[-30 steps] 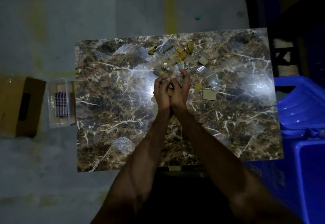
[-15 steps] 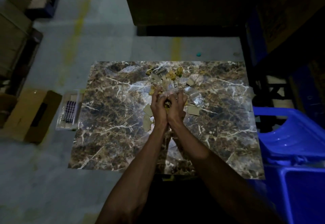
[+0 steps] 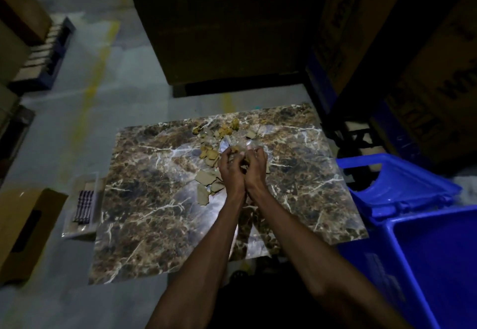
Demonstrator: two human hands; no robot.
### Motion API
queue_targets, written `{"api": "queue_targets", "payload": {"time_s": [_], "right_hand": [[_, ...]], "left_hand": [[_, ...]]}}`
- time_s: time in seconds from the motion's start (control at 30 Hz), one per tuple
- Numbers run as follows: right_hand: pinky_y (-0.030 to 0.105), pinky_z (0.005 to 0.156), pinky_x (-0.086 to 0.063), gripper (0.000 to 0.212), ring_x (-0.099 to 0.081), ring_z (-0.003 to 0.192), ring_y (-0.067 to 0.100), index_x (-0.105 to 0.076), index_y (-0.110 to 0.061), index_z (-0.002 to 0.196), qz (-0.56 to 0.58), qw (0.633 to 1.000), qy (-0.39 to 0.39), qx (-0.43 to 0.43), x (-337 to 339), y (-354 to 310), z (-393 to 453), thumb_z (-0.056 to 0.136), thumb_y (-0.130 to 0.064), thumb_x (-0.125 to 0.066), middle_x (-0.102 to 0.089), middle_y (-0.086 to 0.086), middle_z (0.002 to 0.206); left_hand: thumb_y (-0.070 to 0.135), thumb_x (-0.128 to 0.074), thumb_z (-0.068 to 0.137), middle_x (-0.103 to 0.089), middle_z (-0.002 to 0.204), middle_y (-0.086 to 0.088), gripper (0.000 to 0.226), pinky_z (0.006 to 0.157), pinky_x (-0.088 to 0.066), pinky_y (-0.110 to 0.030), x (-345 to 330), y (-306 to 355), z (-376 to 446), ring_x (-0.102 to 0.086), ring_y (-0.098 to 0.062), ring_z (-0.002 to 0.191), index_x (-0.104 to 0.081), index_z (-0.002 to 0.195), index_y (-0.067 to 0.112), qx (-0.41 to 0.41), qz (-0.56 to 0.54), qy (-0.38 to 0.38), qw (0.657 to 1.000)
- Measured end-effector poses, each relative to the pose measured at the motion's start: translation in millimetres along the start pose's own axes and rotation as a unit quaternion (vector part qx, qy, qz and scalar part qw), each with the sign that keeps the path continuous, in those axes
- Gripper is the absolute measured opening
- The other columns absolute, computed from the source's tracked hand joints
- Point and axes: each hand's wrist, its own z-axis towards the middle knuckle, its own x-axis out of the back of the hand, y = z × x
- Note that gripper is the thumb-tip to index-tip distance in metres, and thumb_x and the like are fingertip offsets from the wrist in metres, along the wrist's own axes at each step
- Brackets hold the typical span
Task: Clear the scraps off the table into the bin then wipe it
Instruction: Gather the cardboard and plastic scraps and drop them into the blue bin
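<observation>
Hands cupped together over scraps, mid-table.
Left hand and right hand pressed side by side, fingers curled round gathered scraps; loose scraps on table; blue bin at right.

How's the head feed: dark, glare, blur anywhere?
Head view: dim overall, background boxes nearly black; bright glare on the marble table just left of the wrists; cupped left hand and right hand slightly soft; wide-angle bending toward the edges, blue bin included.
</observation>
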Motion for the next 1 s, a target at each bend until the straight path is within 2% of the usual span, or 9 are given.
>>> {"api": "queue_targets", "payload": {"time_s": [0.07,0.13,0.2,0.3,0.4,0.63,0.77,0.9,1.0], "right_hand": [[0.046,0.092,-0.058,0.060,-0.065,0.115,0.029,-0.055,-0.012,0.135,0.004,1.000,0.018,0.005,11,-2,-19,0.092,-0.053,-0.060,-0.060,0.014,0.133],[0.038,0.076,-0.055,0.022,-0.067,0.091,0.024,-0.058,-0.009,0.109,0.012,0.998,0.044,0.045,28,-12,-45,0.102,-0.030,-0.056,-0.064,0.016,0.106],[0.030,0.069,-0.052,0.008,-0.064,0.079,0.015,-0.055,-0.008,0.103,0.018,0.994,0.082,0.064,51,-9,-57,0.107,-0.013,-0.051,-0.060,0.010,0.096],[0.025,0.069,-0.053,0.018,-0.065,0.090,0.017,-0.053,-0.007,0.119,0.039,0.989,0.127,0.062,88,-2,-75,0.109,-0.020,-0.050,-0.061,0.015,0.110],[0.036,0.080,-0.056,0.031,-0.064,0.108,0.032,-0.052,-0.006,0.122,0.050,0.980,0.182,0.064,128,0,-92,0.104,-0.031,-0.051,-0.058,0.024,0.125],[0.022,0.072,-0.054,0.015,-0.065,0.100,0.028,-0.057,-0.008,0.113,0.112,0.946,0.288,0.101,229,-5,-125,0.105,-0.019,-0.052,-0.063,0.019,0.114],[0.016,0.070,-0.053,0.018,-0.064,0.096,0.019,-0.054,-0.004,0.122,0.174,0.921,0.331,0.111,297,-5,-152,0.105,-0.006,-0.048,-0.063,0.009,0.112],[0.027,0.075,-0.056,0.010,-0.066,0.095,0.024,-0.058,-0.014,0.108,0.201,0.910,0.350,0.095,381,8,-179,0.106,-0.012,-0.049,-0.067,0.014,0.108],[0.023,0.073,-0.055,0.012,-0.067,0.087,0.017,-0.057,-0.008,0.111,0.224,0.896,0.373,0.091,447,17,-198,0.106,-0.007,-0.046,-0.067,0.008,0.099]], "left_hand": [[0.010,-0.064,0.098,-0.070,0.120,-0.012,0.025,0.082,-0.057,-0.024,4,2,-16,-0.068,-0.026,0.108,-0.066,0.122,0.006,-0.010,0.001,-0.029,1.000],[0.011,-0.064,0.096,-0.071,0.115,-0.009,0.022,0.080,-0.056,-0.025,4,0,-36,-0.069,-0.022,0.103,-0.067,0.118,0.011,-0.010,-0.005,-0.066,0.998],[0.010,-0.064,0.096,-0.070,0.108,-0.004,0.018,0.075,-0.055,-0.020,1,-5,-58,-0.068,-0.016,0.096,-0.066,0.113,0.016,-0.005,-0.005,-0.101,0.995],[0.005,-0.062,0.098,-0.068,0.103,-0.001,0.016,0.070,-0.053,-0.017,-10,-14,-99,-0.067,-0.006,0.087,-0.065,0.110,0.015,0.014,0.000,-0.154,0.988],[0.001,-0.064,0.095,-0.070,0.103,-0.009,0.015,0.070,-0.054,-0.024,-25,-24,-139,-0.067,-0.012,0.087,-0.067,0.109,0.006,0.041,0.004,-0.193,0.980],[-0.004,-0.064,0.091,-0.070,0.098,-0.010,0.020,0.072,-0.055,-0.025,-68,-42,-230,-0.066,-0.015,0.083,-0.067,0.104,0.010,0.069,0.012,-0.289,0.955],[0.007,-0.066,0.085,-0.072,0.104,-0.016,0.021,0.086,-0.056,-0.043,-94,-75,-286,-0.069,-0.028,0.095,-0.068,0.106,0.013,0.083,0.034,-0.339,0.937],[0.003,-0.064,0.084,-0.073,0.098,-0.012,0.023,0.084,-0.056,-0.039,-119,-106,-368,-0.069,-0.026,0.093,-0.065,0.107,0.008,0.113,0.044,-0.363,0.924],[0.004,-0.066,0.081,-0.075,0.098,-0.009,0.027,0.088,-0.056,-0.039,-138,-130,-427,-0.070,-0.025,0.092,-0.065,0.106,0.013,0.140,0.049,-0.390,0.909]]}}
